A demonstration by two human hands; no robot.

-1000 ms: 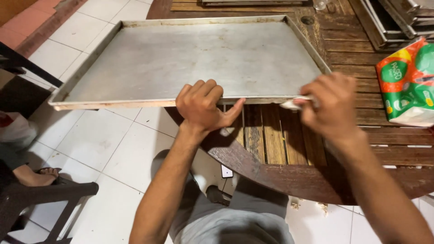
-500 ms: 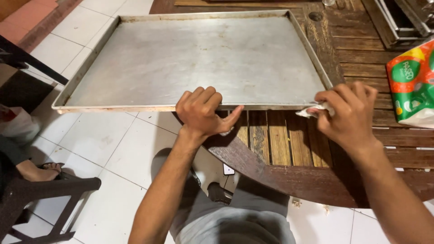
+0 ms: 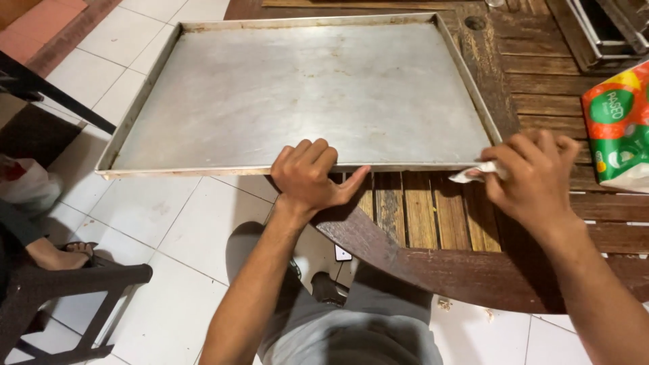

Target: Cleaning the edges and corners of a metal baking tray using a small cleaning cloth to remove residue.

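A large, shallow grey metal baking tray lies on a round dark wooden slatted table, its left part sticking out over the floor. My left hand grips the tray's near rim, fingers curled over the edge. At the tray's near right corner my right hand pinches a small crumpled white tissue against the rim.
A green, red and white plastic packet lies on the table at the right. More metal trays are stacked at the back right. White floor tiles lie below. At the left are a dark chair and another person's sandalled foot.
My right hand with the tissue has slid right along the tray's near rim to the corner. My left hand keeps its hold on the rim.
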